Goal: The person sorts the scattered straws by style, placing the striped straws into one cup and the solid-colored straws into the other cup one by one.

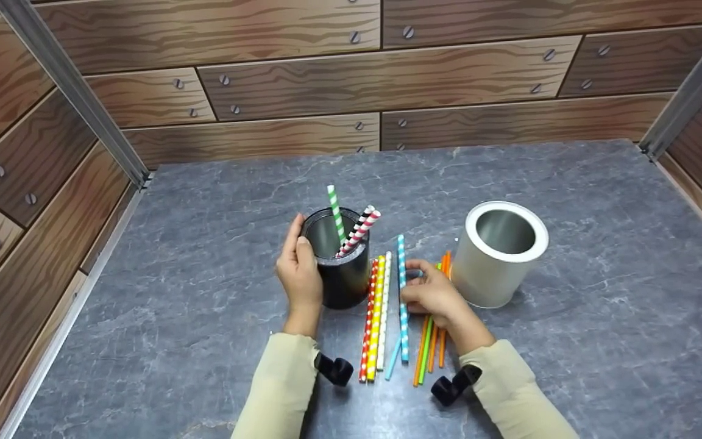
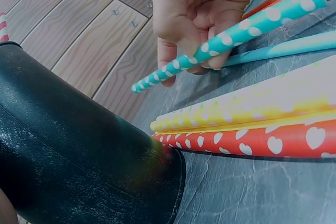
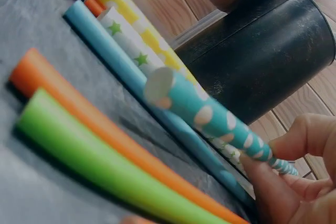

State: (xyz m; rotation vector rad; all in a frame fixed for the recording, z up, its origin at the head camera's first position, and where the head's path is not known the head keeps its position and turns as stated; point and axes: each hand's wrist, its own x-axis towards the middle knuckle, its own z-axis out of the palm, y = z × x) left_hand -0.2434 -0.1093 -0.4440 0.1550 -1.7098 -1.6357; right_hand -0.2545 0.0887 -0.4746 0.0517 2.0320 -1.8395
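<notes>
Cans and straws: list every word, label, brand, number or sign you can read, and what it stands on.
None: no lettering or numbers can be read on the black can, silver can or straws.
Only printed shapes show: hearts on the red straw, stars on the white straw, dots on the turquoise straw.

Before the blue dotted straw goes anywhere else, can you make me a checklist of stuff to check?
1. Right hand pinches the blue dotted straw: ok.
2. Left hand holds the black can: ok.
3. Black can stands upright: ok.
4. Black can's mouth has open space beside the three striped straws: ok, it seems.
5. Blue dotted straw stands upright, if it should go in a can: not ok, it's not upright.
6. Lower ends of the striped straws rest on the can's bottom: cannot tell, they're hidden.
</notes>
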